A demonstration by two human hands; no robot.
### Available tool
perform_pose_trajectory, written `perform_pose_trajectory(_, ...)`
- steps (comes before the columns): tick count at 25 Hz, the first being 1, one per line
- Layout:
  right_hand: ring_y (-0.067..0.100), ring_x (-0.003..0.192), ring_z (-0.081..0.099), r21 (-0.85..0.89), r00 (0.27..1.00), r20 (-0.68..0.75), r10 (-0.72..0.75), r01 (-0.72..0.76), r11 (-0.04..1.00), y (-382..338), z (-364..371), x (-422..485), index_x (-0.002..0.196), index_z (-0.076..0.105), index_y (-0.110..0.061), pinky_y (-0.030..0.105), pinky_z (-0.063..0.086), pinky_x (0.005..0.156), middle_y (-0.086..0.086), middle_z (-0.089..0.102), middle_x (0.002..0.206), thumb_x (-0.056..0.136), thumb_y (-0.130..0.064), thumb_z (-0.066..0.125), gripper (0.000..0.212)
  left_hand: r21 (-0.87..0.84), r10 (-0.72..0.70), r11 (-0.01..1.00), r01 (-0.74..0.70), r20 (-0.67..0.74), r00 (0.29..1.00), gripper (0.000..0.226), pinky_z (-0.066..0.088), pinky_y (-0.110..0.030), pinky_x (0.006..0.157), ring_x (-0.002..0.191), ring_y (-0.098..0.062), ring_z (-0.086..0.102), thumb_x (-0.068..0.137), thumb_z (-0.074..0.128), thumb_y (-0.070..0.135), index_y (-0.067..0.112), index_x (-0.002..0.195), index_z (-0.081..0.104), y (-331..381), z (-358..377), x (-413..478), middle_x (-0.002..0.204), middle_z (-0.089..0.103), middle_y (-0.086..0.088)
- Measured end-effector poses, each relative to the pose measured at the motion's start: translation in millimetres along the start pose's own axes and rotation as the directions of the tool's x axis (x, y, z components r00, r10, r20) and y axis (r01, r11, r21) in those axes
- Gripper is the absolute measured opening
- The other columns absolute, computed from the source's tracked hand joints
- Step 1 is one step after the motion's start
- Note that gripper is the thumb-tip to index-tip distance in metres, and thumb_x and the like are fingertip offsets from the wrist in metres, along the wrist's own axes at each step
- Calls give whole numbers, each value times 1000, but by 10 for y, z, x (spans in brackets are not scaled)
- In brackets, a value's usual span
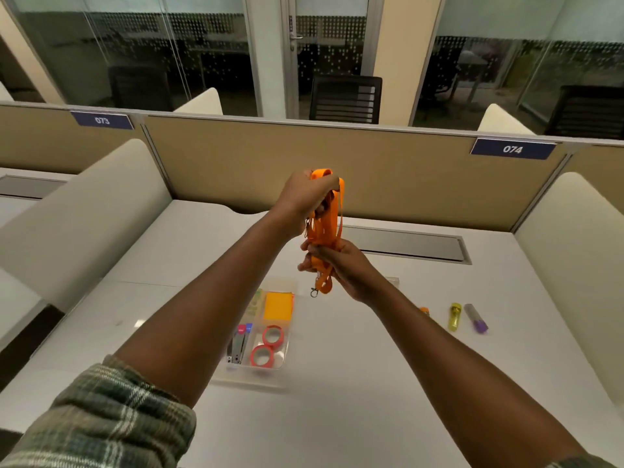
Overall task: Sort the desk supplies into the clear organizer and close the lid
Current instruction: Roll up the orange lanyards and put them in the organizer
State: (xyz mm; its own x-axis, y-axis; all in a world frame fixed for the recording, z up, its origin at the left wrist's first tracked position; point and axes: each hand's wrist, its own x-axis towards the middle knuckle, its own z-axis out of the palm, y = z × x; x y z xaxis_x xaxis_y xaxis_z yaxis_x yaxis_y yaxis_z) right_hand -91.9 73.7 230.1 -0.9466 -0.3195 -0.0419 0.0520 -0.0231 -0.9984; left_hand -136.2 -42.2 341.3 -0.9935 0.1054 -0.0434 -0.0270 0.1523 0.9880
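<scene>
Plaid sleeve (101,420) nearest; above the white desk (337,417) and clear organizer (261,336), left hand (305,197) grips the orange lanyard (329,228) top, right hand (337,265) clenches its lower folds, both closed, raised.

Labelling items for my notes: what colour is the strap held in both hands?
Orange; the strap shows best in the head view, bunched between both hands.

A blue plate (102,120) on the partition reads "073"; another blue plate (512,149) reads "074".
</scene>
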Motion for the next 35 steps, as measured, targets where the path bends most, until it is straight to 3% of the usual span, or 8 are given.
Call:
perform_pose_trajectory(4,29,87,66,56,991,-3,135,-134,989,128,217,123,108,65,-11,47,54,93,10,64,89,99,-28,55,21,-269,-118,961,65,-184,976,11,37,-27,52,53,-14,41,80,60,16,11,75,51,-266,-402,78,62,45,-3)
perform_pose_trajectory(9,28,115,64,360,937,-241,253,-156,920,215,451,429,114,64,-16,49,52,99,7,72,118,100,-27,53,21,-464,-338,874,149,-358,870,14,41,-28,62,66,-13,52,87,53,21,13,77,56,-864,-786,28,70,57,-1)
perform_pose_trajectory(12,29,118,63,568,902,-325,286,-56,821,267,688,637,110,63,-16,48,47,103,10,71,121,99,-25,51,19,-576,-488,781,241,-323,811,17,51,-34,82,87,-19,64,93,50,29,18,84,59,-1289,-814,-41,89,68,-5)
perform_pose_trajectory(16,32,110,67,703,907,-326,268,43,710,291,1011,852,101,59,-9,43,47,100,17,73,112,93,-27,44,25,-621,-584,682,386,-145,799,17,48,-36,70,75,-26,58,84,53,26,11,89,59,-1730,-767,-181,81,62,-14)
perform_pose_trajectory(19,23,71,69,706,847,-377,375,1,709,300,1142,959,77,63,-9,39,51,80,9,72,77,91,-31,47,31,-690,-560,576,439,57,826,50,51,-39,74,80,-32,63,68,60,30,3,110,62,-1960,-832,-217,96,65,-22)
perform_pose_trajectory(25,13,47,45,657,713,-480,512,-94,748,490,1179,1244,71,53,-12,30,45,58,2,52,56,92,-27,50,25,-603,-455,628,492,228,861,21,42,-27,49,64,-21,59,93,58,28,10,103,63,-2269,-1209,-256,93,68,-14)
perform_pose_trajectory(30,16,51,45,508,673,-353,649,-445,737,843,1304,1376,83,59,-11,34,50,67,3,50,62,89,-20,57,11,-519,-656,699,492,-193,729,36,43,-29,56,60,-18,50,87,66,44,8,90,62,-2542,-1597,-96,80,61,-11)
perform_pose_trajectory(35,18,65,49,449,661,-223,716,-583,677,1011,1851,1579,78,54,-16,30,46,64,4,49,73,83,-36,56,20,-703,-705,573,422,-160,691,50,45,-34,72,77,-21,54,90,44,54,10,102,63,-2557,-1914,172,91,61,-10)
